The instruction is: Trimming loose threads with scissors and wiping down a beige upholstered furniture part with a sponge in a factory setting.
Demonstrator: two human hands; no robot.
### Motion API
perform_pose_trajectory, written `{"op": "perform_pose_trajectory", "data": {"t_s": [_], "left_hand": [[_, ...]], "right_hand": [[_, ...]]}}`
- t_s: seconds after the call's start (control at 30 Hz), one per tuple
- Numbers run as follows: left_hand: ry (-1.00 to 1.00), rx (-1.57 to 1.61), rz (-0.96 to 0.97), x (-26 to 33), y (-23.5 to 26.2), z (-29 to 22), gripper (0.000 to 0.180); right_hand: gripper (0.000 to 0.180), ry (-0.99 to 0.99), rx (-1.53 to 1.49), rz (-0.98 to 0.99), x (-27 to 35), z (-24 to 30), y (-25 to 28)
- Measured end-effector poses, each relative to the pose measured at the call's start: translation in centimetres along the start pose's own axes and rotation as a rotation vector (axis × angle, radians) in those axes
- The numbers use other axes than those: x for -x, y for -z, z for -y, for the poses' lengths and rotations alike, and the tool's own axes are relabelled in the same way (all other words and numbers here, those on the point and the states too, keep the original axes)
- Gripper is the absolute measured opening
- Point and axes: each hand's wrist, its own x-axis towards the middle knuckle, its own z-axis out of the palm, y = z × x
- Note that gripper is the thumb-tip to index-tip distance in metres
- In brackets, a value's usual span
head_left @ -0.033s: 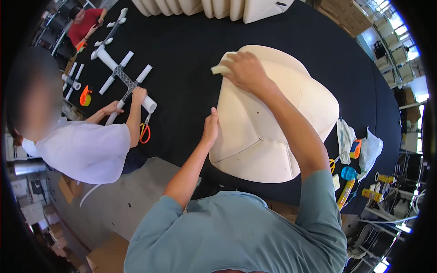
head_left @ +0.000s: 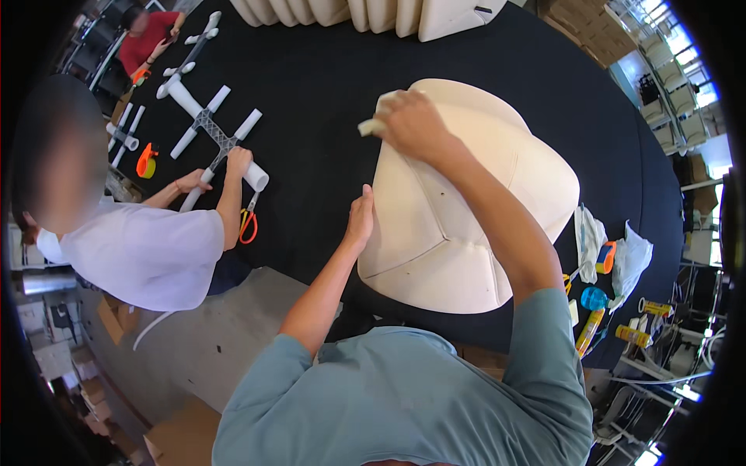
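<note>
A cream upholstered chair shell [head_left: 458, 202] lies on the black-covered table in front of me, with seams and small dark holes on its surface. My left hand [head_left: 360, 221] holds its left edge; the thumb points away from me and the other fingers are mostly hidden. At the shell's far left corner, my right hand [head_left: 416, 123] is closed around a pale yellow sponge-like pad [head_left: 373, 126], which sticks out past the edge. The right fingers are a little blurred.
Several cream upholstered pieces [head_left: 342, 14] stand in a row at the far edge. Scissors [head_left: 569, 281], a tape roll [head_left: 606, 256], plastic bags [head_left: 631, 256] and yellow cans [head_left: 590, 332] lie right. Left, a co-worker in white [head_left: 148, 248] handles a white-and-grey tube frame [head_left: 214, 132].
My right hand has shifted slightly with the pad along the shell's far left corner, and its fingers are curled more. My left hand and the shell keep their places.
</note>
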Motion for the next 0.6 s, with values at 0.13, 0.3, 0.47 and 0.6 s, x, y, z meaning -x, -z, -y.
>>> {"op": "perform_pose_trajectory", "data": {"t_s": [0.13,0.3,0.47,0.6], "left_hand": [[-0.015,0.056,0.006,1.7,0.9,0.0,0.063],[-0.051,0.143,0.015,2.6,1.1,-1.8,0.060],[-0.114,0.187,0.080,1.6,1.3,-5.9,0.063],[-0.138,0.138,0.150,-1.0,0.8,-7.6,0.056]], "right_hand": [[0.033,0.328,0.288,0.224,0.0,2.0,-1.1],[0.043,0.021,-0.056,-0.065,-0.9,-3.1,-0.3],[0.052,-0.372,-0.183,0.132,3.7,-8.2,3.8],[0.048,-0.517,-0.092,0.001,13.8,-11.5,5.7]]}}
